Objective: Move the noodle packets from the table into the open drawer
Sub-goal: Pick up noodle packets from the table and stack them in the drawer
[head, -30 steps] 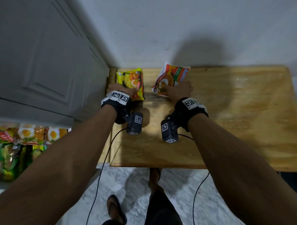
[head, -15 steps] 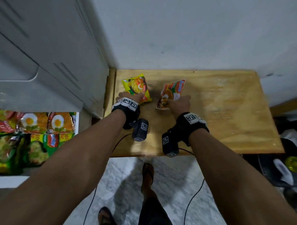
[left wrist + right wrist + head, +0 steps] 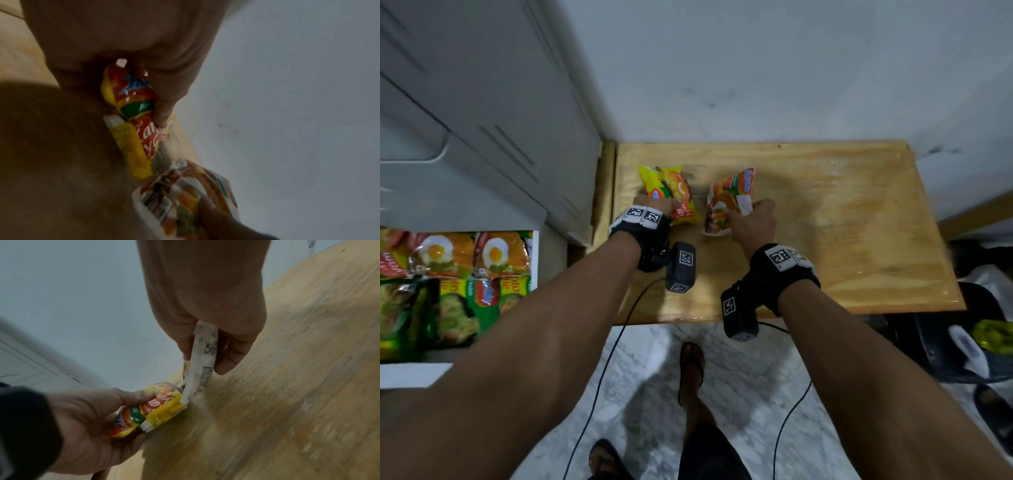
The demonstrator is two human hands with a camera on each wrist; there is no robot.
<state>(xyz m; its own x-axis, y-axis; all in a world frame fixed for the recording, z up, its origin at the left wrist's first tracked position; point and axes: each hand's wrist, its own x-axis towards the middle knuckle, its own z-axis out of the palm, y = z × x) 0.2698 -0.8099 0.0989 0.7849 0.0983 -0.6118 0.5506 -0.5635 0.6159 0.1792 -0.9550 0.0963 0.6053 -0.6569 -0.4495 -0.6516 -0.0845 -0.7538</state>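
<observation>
My left hand (image 3: 654, 205) grips the near end of a crinkled yellow-and-red plastic noodle packet (image 3: 669, 192), thumb on top and fingers curled beneath; the rest of it reaches away from my palm over the pale wooden table (image 3: 842, 222). My right hand (image 3: 751, 222) pinches the white-and-orange plastic noodle packet (image 3: 726, 202) by its edge, so it stands tilted above the wood. The two packets sit just beside each other. The open white drawer (image 3: 534, 260), filled with packets, lies well to my left.

No whole word reads: the yellow packet (image 3: 141, 138) shows blurred red-panel letters, and the white packet (image 3: 202, 369) bears a barcode.
</observation>
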